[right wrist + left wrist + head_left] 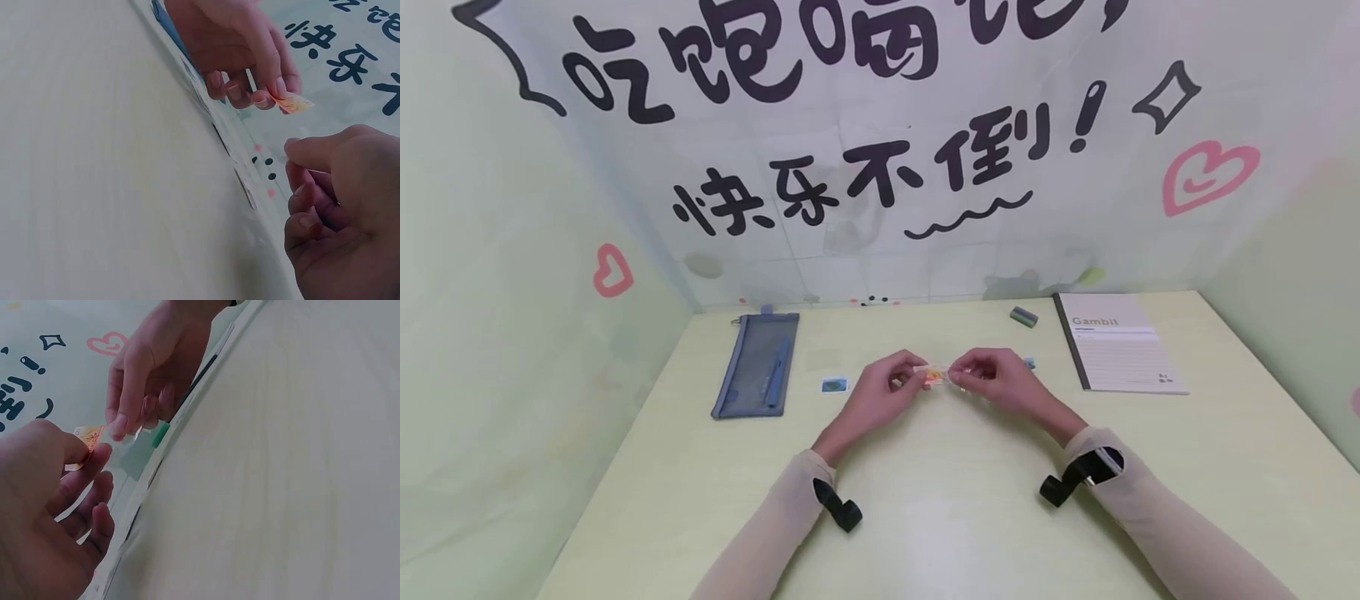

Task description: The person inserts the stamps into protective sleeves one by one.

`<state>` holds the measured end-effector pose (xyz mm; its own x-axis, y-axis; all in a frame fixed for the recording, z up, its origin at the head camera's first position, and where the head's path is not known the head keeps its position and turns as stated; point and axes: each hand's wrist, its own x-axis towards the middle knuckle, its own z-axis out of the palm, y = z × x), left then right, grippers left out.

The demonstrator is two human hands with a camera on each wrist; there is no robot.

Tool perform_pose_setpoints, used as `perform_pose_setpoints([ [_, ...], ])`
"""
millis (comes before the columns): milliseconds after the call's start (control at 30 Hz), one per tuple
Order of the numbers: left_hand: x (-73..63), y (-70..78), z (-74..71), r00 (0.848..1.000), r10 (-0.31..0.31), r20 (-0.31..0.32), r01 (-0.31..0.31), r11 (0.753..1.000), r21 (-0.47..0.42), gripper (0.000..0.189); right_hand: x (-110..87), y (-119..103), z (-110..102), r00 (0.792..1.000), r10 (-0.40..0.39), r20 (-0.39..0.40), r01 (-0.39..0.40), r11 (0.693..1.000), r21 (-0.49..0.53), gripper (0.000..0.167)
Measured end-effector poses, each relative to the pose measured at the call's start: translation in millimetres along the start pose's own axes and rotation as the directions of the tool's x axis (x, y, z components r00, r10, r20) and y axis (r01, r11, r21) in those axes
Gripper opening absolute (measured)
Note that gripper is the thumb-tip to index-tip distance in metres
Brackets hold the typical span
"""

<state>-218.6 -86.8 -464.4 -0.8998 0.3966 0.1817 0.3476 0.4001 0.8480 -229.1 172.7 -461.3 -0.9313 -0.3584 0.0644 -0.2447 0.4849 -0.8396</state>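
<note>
Between thumb and fingers, my left hand [886, 388] pinches a small stamp [934, 376] with an orange and yellow picture and a pale border. Close to the stamp's other end, my right hand [1002, 382] has thumb and index finger pressed together on a thin clear film [137, 432], mostly hidden by the fingers. Both hands are raised over the middle of the table. A blue-green stamp [834, 385] lies left of the left hand, and another bluish stamp [1029, 363] shows partly behind the right hand.
On the left of the table [910, 517] lies a blue mesh pencil pouch [748, 367] with a blue pen [777, 372] on it. At the back right are a green-striped eraser [1024, 317] and a notebook [1123, 354]. A faint clear square [823, 360] lies near the pouch.
</note>
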Motion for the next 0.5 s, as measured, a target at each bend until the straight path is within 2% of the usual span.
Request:
perform_pose_setpoints([
  [233,-23.5,-10.8,-6.3,0.998,-0.045,0.053,0.048,0.996,-0.068,0.017,-23.7,2,6,0.999,0.001,0.052,-0.003,0.999,0.042,0.014],
  [333,-27.9,-13.5,-4.3,0.997,-0.048,0.067,0.055,0.994,-0.097,0.019,-27.2,4,9,0.998,-0.008,0.068,0.003,0.998,0.068,0.014],
  [500,-30.2,-17.6,-0.9,0.996,-0.071,0.047,0.075,0.992,-0.101,0.021,-27.9,8,11,0.997,-0.001,0.075,-0.006,0.996,0.093,0.016],
])
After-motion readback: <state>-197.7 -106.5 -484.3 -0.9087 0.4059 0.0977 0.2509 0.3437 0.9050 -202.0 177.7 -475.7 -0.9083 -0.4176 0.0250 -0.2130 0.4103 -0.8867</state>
